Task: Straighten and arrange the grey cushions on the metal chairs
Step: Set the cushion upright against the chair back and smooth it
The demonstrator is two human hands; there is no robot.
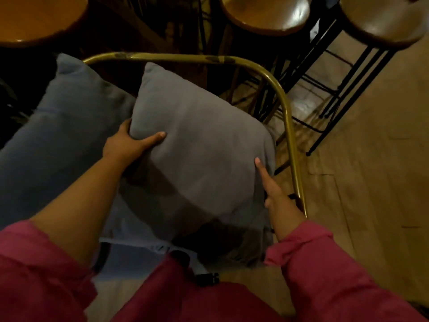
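Note:
A square grey cushion (197, 140) stands tilted on the seat of a metal chair with a brass-coloured tube frame (286, 108). My left hand (130, 141) grips the cushion's left edge, thumb on its front face. My right hand (276, 194) holds its right edge next to the frame, thumb pressed on the front. A second grey cushion (67, 117) leans to the left, partly behind my left arm. A flat grey seat pad (130, 228) lies beneath the held cushion.
A round wooden table (39, 17) is at the top left. Two wooden bar stools (267, 15) (383, 22) with black metal legs stand behind the chair. Wooden floor (362, 173) lies to the right. A black strap buckle (207, 278) hangs at the seat's front.

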